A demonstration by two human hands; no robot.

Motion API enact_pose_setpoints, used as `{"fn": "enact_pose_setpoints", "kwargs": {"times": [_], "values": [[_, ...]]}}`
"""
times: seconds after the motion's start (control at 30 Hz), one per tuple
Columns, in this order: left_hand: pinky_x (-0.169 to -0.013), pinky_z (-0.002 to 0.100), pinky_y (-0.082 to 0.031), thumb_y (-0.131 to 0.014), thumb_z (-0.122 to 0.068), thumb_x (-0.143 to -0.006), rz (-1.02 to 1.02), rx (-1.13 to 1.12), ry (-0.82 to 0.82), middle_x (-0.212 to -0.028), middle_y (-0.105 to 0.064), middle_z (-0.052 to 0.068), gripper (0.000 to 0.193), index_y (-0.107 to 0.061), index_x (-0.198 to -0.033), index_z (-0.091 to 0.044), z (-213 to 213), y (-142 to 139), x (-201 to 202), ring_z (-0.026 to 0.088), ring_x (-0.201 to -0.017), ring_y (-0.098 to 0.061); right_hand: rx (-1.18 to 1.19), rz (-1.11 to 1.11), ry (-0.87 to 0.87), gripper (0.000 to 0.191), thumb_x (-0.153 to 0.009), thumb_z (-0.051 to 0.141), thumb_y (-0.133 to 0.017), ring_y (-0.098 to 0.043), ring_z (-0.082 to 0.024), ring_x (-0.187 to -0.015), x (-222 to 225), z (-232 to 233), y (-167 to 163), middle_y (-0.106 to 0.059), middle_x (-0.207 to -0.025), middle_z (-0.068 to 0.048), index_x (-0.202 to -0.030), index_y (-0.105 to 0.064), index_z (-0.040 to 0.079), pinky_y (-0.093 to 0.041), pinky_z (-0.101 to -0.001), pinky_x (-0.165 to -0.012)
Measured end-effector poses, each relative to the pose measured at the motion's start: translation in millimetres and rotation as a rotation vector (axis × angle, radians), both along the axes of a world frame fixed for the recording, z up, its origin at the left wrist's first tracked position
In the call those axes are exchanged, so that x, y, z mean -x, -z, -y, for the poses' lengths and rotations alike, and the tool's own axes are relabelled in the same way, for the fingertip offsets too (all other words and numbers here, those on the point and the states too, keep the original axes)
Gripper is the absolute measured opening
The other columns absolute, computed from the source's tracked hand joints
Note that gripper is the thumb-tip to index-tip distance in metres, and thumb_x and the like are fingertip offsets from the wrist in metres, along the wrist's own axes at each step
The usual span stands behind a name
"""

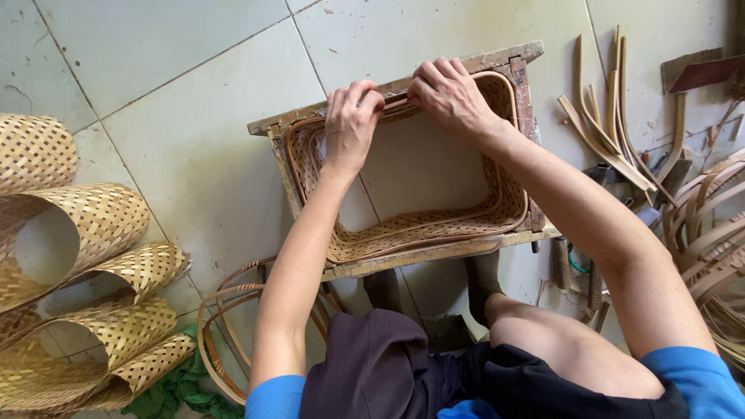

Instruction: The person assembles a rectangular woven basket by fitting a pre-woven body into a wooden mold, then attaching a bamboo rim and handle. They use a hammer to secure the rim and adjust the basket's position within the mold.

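Two hands grip the far rim of a bottomless, rounded-rectangular woven bamboo frame [411, 225], which sits inside a rough wooden form [434, 250] on the tiled floor [178, 116]. Left hand [351, 124] and right hand [450, 95] close side by side over the smooth rim strip, fingers apparently curled behind it. Curled woven mats [77, 295] lie left; bent bamboo strips [613, 116] lie right.

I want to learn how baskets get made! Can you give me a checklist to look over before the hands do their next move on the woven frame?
1. Left hand gripping the far rim: ok.
2. Right hand gripping the rim beside it: ok.
3. Bottomless woven bamboo basket frame sits inside the rough wooden frame: ok.
4. Rim strip tight all round: cannot tell.
5. Spare curved bamboo strips lying near the right arm: ok.
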State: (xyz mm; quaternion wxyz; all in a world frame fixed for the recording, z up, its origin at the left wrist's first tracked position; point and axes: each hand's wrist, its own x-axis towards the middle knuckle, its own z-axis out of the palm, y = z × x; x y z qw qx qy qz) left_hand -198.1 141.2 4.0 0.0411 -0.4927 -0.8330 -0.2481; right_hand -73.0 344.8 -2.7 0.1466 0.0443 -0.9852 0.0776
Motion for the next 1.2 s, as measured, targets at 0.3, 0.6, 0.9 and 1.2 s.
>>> {"fn": "enact_pose_setpoints", "kwargs": {"times": [0.3, 0.6, 0.9, 1.2], "values": [[-0.103, 0.041, -0.050, -0.081, -0.006, -0.087, -0.020, 0.039, 0.016, -0.122, -0.063, 0.004, 0.013, -0.071, -0.095, -0.008, -2.7, 11.2, 2.8, 0.022, -0.109, -0.062, 0.025, 0.025, -0.003, 0.015, -0.105, 0.021, -0.065, -0.052, -0.023, -0.104, -0.2, -0.5, -1.4, -0.057, -0.113, -0.006, -0.111, -0.066, 0.008, -0.043, -0.0379, -0.095], [-0.101, 0.035, -0.054, -0.077, -0.003, -0.108, -0.193, 0.076, -0.057, -0.119, -0.062, 0.006, 0.024, -0.061, -0.126, -0.009, -7.2, 51.0, 7.6, 0.021, -0.107, -0.064, 0.197, -0.119, 0.047, 0.014, -0.110, 0.015, -0.063, -0.057, -0.023, -0.114, -17.4, 6.5, 2.9, -0.059, -0.122, -0.007, -0.121, -0.065, 0.007, -0.048, -0.0383, -0.102], [-0.124, 0.064, -0.020, -0.077, -0.027, -0.091, 0.367, 0.061, 0.164, -0.127, -0.070, 0.009, 0.020, -0.076, -0.108, -0.016, 93.5, -28.8, -118.2, 0.032, -0.129, -0.056, 0.750, 0.500, -0.247, 0.029, -0.090, 0.032, -0.071, -0.065, -0.031, -0.095, -145.9, 104.6, -37.8, -0.068, -0.099, -0.010, -0.107, -0.071, 0.008, -0.053, -0.0466, -0.082], [-0.071, 0.037, -0.055, -0.078, -0.016, -0.086, 0.488, 0.020, 0.089, -0.089, -0.073, 0.004, 0.019, -0.080, -0.105, -0.010, 128.0, -43.7, -177.0, 0.024, -0.082, -0.067, 0.490, 0.339, -0.384, 0.035, -0.081, 0.020, -0.067, -0.065, -0.027, -0.094, -165.3, 114.7, -30.7, -0.063, -0.102, -0.010, -0.111, -0.069, 0.002, -0.056, -0.0387, -0.079]]}}
